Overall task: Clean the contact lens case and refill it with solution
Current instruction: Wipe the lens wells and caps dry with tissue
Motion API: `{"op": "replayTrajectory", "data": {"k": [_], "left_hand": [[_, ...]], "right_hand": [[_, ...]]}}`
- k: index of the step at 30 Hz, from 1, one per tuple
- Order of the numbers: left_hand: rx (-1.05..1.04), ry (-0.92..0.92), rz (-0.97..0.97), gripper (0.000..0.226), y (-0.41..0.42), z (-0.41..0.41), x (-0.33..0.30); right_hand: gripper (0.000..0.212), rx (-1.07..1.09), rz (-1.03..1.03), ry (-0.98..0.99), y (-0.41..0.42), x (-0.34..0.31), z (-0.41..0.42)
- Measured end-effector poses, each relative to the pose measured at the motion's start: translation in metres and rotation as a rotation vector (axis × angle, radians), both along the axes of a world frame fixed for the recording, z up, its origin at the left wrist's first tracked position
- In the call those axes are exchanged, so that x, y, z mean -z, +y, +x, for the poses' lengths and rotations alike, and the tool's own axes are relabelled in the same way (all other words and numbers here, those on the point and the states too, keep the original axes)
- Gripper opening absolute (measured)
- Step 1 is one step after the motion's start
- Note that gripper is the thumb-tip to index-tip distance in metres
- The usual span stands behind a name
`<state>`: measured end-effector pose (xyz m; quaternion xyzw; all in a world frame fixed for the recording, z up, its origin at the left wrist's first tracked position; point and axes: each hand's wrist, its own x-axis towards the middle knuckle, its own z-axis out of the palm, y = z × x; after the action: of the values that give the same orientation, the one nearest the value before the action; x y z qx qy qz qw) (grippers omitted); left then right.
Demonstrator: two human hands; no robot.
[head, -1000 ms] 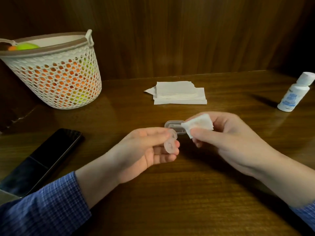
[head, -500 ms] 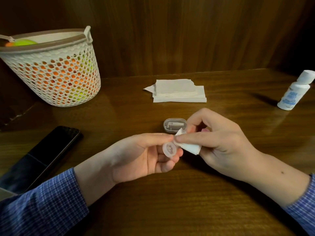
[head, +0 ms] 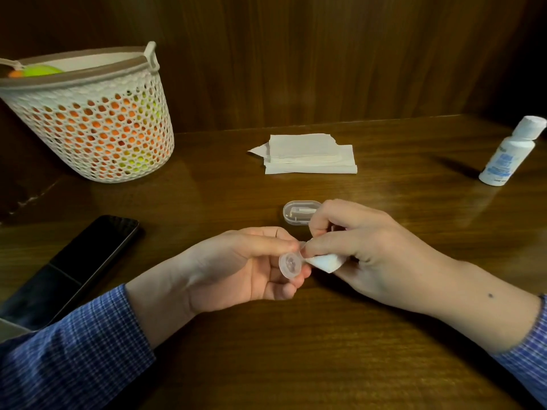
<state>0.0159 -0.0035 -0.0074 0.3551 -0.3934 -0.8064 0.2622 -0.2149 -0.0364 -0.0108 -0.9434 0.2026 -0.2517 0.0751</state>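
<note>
Near the worktop [head: 384, 365] centre, my left hand [head: 236, 267] pinches a small clear lens cup [head: 290, 265] between thumb and curled fingers. My right hand [head: 367, 250], at 3 o'clock of the cup, pinches a folded tissue [head: 325, 261] whose corner touches the cup. At 12 o'clock lies the clear case [head: 300, 213] on the worktop; beyond it, spare tissues [head: 307, 155]. At 2 o'clock stands the capped solution bottle [head: 509, 152], untouched. I judge wiping under way, with refilling and reclosing left.
</note>
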Motion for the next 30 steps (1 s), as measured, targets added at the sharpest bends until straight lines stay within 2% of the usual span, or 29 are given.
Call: {"op": "replayTrajectory", "data": {"k": [8, 12, 15, 18, 22, 25, 30], "left_hand": [[0.079, -0.053, 0.013, 0.014, -0.003, 0.000, -0.003], [0.076, 0.043, 0.020, 0.018, -0.006, 0.003, 0.000], [0.011, 0.155, 0.008, 0.028, -0.008, 0.004, 0.005], [-0.055, 0.202, -0.006, 0.038, -0.010, 0.003, 0.008], [-0.098, 0.234, -0.022, 0.041, -0.011, 0.003, 0.009], [-0.150, 0.178, -0.069, 0.049, -0.011, -0.001, 0.009], [-0.195, 0.112, -0.128, 0.049, -0.008, -0.003, 0.011]], "right_hand": [[0.006, -0.098, 0.031, 0.013, -0.002, -0.001, -0.003], [0.014, -0.085, 0.217, -0.194, -0.004, -0.001, -0.007], [0.018, 0.003, 0.372, -0.382, -0.007, -0.005, -0.008], [0.019, 0.027, 0.467, -0.456, -0.006, -0.004, -0.007], [0.020, 0.046, 0.346, -0.433, 0.001, 0.000, 0.000], [0.018, 0.090, 0.268, -0.408, 0.002, 0.003, 0.002], [0.017, 0.132, 0.281, -0.390, 0.005, 0.006, 0.006]]}}
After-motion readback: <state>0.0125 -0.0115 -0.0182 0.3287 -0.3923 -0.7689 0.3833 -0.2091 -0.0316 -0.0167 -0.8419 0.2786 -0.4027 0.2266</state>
